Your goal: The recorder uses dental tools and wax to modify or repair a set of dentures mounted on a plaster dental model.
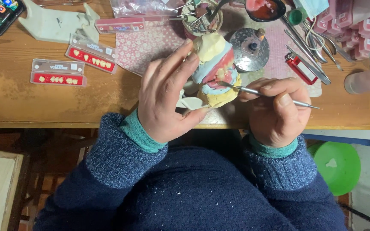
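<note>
Gripping the dental model (pixel 216 68) in our left hand (pixel 168 96), our right hand (pixel 275 107) pinching the metal pick (pixel 262 93), we risk gouging the pink wax if its tip slips.

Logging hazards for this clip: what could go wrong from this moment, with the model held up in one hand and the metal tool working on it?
1. The left hand holds the dental model off the wooden table; a slipped grip could drop it.
2. The thin metal instrument in the right hand has its tip at the pink wax, close to the left fingertips; a slip might jab them or gouge the wax.
</note>
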